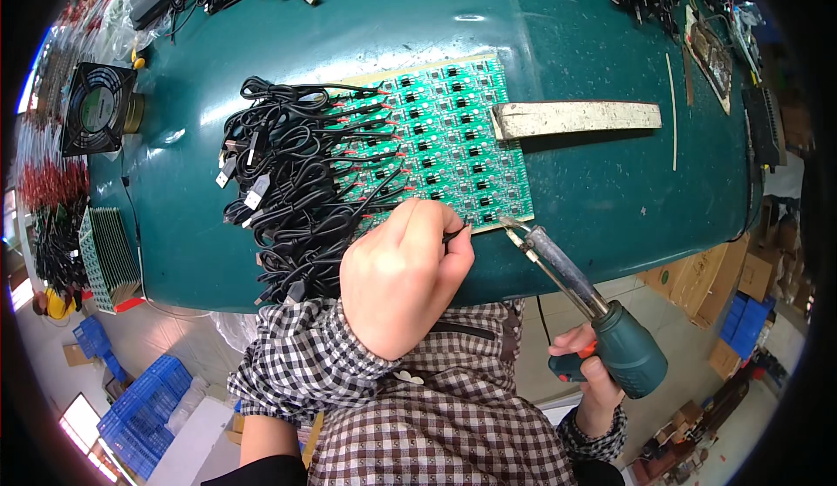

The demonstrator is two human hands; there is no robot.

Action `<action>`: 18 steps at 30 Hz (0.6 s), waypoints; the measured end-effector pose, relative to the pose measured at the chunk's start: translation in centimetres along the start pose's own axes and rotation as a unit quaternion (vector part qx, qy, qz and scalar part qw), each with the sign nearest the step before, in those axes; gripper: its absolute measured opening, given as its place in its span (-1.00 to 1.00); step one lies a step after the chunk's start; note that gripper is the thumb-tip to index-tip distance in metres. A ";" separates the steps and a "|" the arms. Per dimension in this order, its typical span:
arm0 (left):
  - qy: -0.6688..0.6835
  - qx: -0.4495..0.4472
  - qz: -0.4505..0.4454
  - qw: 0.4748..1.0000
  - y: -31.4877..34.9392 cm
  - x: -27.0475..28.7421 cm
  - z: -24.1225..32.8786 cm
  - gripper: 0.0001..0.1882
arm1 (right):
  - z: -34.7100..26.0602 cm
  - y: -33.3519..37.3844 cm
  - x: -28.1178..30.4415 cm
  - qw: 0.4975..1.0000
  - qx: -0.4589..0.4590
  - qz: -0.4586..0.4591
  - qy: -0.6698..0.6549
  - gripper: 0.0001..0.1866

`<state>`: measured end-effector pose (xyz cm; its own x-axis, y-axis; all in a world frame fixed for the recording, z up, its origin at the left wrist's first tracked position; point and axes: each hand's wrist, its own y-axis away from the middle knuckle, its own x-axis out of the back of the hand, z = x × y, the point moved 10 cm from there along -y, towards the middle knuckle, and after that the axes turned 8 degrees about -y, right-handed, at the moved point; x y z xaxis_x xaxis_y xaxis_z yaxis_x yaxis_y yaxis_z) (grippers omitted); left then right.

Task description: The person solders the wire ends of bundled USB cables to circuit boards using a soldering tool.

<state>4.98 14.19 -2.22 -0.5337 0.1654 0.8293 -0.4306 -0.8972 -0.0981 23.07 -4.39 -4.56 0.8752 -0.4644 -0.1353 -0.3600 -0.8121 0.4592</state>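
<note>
Several blue crates stood at left, contents unclear; left fingers pinched a black cable over the circuit-board panel's near edge, right fingers gripped a soldering gun, tabletop open rightward.

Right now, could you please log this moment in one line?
circuit panel: on table, black cables over left side | left hand: pinching black lead | right hand: holding soldering gun, tip near panel's lower right corner
</note>
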 end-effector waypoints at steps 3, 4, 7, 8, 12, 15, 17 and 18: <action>-0.001 0.006 0.007 1.000 0.0 0.1 -0.1 -0.83 | 0.0 0.2 -0.1 1.000 0.007 0.005 0.007 -0.52; -0.002 0.007 0.007 1.000 0.0 0.1 -0.1 -0.82 | 0.1 0.2 -0.1 1.000 0.007 0.006 0.007 -0.52; 0.010 0.009 0.003 1.000 -0.1 0.1 -0.3 -0.82 | 0.3 0.3 0.1 1.000 0.009 0.002 0.010 -0.56; 0.010 0.009 0.003 1.000 -0.1 0.1 -0.3 -0.82 | 0.8 0.4 0.5 1.000 -0.010 -0.002 -0.005 -0.55; 0.012 0.016 0.008 1.000 -0.1 0.2 -0.3 -0.82 | 1.8 0.7 0.9 0.999 -0.016 -0.003 -0.043 -0.50; 0.007 0.021 0.007 1.000 -0.1 0.1 -0.2 -0.82 | 2.1 0.8 1.0 0.998 -0.019 0.011 -0.051 -0.51; 0.004 0.026 0.005 1.000 0.0 0.1 -0.3 -0.82 | 2.1 0.7 0.8 0.999 -0.021 0.007 -0.048 -0.52; 0.005 0.025 0.007 1.000 0.0 0.1 -0.3 -0.83 | 2.2 0.7 0.8 0.999 -0.022 0.004 -0.046 -0.53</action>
<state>4.73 14.36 -2.23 -0.5467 0.1573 0.8224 -0.3866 -0.9186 -0.0813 22.79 -6.06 -6.26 0.8381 -0.5036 -0.2097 -0.3513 -0.7923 0.4988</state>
